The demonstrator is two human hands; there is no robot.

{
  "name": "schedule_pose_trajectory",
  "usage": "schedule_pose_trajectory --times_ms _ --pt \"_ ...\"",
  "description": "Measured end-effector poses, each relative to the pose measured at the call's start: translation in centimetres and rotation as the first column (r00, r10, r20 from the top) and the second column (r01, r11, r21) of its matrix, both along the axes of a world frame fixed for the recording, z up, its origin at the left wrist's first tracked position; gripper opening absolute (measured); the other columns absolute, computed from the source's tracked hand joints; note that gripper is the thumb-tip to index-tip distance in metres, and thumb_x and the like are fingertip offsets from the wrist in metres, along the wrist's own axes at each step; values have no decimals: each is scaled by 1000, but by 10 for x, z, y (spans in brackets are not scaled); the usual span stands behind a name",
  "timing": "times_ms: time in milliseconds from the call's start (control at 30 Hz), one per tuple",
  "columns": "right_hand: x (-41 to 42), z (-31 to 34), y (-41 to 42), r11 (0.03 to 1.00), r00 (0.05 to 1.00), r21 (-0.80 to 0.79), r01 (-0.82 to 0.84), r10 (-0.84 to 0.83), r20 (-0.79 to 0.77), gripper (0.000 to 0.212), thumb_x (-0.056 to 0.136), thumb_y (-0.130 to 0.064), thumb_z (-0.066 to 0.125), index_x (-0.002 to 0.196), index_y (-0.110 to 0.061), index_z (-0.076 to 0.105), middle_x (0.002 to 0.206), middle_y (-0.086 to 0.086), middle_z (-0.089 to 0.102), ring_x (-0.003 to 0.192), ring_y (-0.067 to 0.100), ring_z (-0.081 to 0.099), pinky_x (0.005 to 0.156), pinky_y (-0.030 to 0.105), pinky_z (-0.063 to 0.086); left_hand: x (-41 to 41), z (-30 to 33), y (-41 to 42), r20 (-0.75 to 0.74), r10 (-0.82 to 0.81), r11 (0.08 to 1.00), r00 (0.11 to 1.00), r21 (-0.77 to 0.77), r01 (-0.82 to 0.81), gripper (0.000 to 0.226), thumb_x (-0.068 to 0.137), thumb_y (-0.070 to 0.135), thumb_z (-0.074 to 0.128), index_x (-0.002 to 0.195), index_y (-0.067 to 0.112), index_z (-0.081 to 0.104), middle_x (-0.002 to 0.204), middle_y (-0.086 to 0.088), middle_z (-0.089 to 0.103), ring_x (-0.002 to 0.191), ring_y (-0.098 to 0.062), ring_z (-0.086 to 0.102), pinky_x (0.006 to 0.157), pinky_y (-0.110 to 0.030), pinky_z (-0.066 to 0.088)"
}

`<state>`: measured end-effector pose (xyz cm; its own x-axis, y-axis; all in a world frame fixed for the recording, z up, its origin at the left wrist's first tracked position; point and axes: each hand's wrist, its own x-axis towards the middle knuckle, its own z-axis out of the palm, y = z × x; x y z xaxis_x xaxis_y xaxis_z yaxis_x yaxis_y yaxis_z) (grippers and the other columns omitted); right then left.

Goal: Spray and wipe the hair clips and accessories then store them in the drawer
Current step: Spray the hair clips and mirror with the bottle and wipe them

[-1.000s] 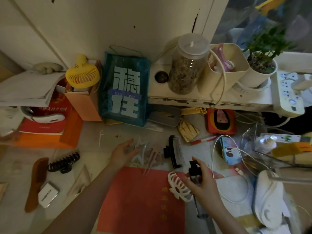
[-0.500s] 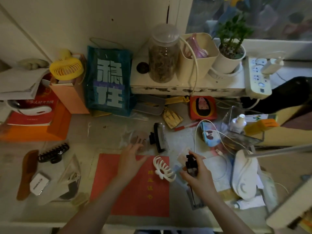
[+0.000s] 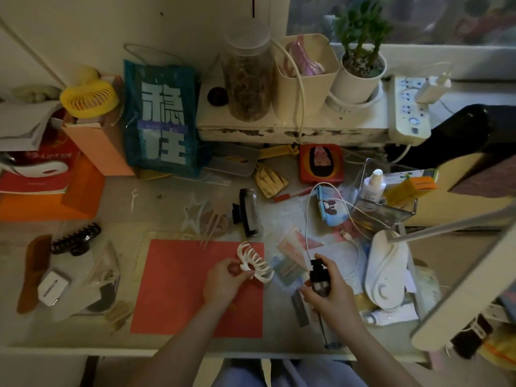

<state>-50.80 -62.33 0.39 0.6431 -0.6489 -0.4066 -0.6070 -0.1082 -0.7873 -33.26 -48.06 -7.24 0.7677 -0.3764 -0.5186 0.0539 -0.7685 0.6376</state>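
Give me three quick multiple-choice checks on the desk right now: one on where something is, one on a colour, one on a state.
1. Where does the black rectangular clip lie?
A. on the bare desk beyond the red mat
B. in the clear box
C. in the left hand

2. What colour is the claw clip in the left hand?
A. black
B. white
C. yellow

3. What is the right hand doing?
A. resting flat
B. gripping the spray bottle
C. pulling a cable

Key: 1 A, it sits beyond the red mat's far edge; 2 B, its teeth are pale white; 3 B, fingers wrap the bottle below its black pump.
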Motion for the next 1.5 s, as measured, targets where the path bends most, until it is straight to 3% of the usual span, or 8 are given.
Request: schedule_pose_trajectory --times_ms 233,400,667,867,1100,1233,1367,1500 --pt "-5 4 -3 999 999 37 -27 26 22 57 79 -17 72 108 -51 37 100 -31 51 88 -7 58 66 12 50 -9 -7 -5 -90 174 984 981 -28 -177 31 65 21 84 94 15 75 88 -2 73 78 -14 65 74 -26 49" --pt "-6 7 -5 998 999 56 -33 32 22 62 80 -19 71 109 -58 33 101 -25 55 91 6 63 73 30 58 -14 -6 -11 -81 262 961 962 -66 -268 19 76 18 75 95 14 75 95 -4 72 84 -16 63 76 -26 46" --pt "-6 18 -7 995 996 93 -25 17 92 62 79 -14 71 116 -51 38 106 -20 60 92 2 63 74 26 57 -15 22 -11 -170 318 904 933 -241 -352 3 80 10 71 79 13 71 77 -1 70 73 -13 63 68 -23 45" --pt "11 43 -10 997 987 59 -43 33 159 65 78 -15 73 126 -45 39 105 -13 63 90 8 65 76 37 58 4 85 -10 -254 238 850 938 -413 -327 5 79 8 71 79 12 74 73 -3 73 68 -10 69 61 -17 51" --pt "36 102 -7 993 930 -75 -92 113 349 69 77 -11 74 119 -52 37 94 -2 65 78 7 66 70 25 56 30 172 -18 -265 151 803 952 -529 -275 11 78 12 72 86 5 71 86 -19 71 77 -30 67 75 -43 55" --pt "43 136 -12 987 893 -141 -79 133 430 75 74 -11 76 122 -53 37 98 -5 65 78 8 67 68 23 55 34 224 -23 -230 115 747 966 -621 -237 14 75 16 73 83 5 69 75 -9 71 67 -19 67 63 -31 54" --pt "46 169 -17 976 869 -208 -67 160 468 75 73 -15 78 124 -55 39 111 -28 60 98 3 63 88 30 53 37 271 -27 -183 81 695 980 -694 -187 33 59 23 78 86 7 68 84 -11 72 78 -25 70 71 -34 55" --pt "45 205 -20 951 839 -309 -14 180 514 82 71 -15 79 117 -67 36 108 -18 64 98 -4 61 85 18 51 39 315 -32 -25 76 641 997 -764 -68 29 65 25 76 93 21 68 86 7 74 78 -7 70 63 -22 52"
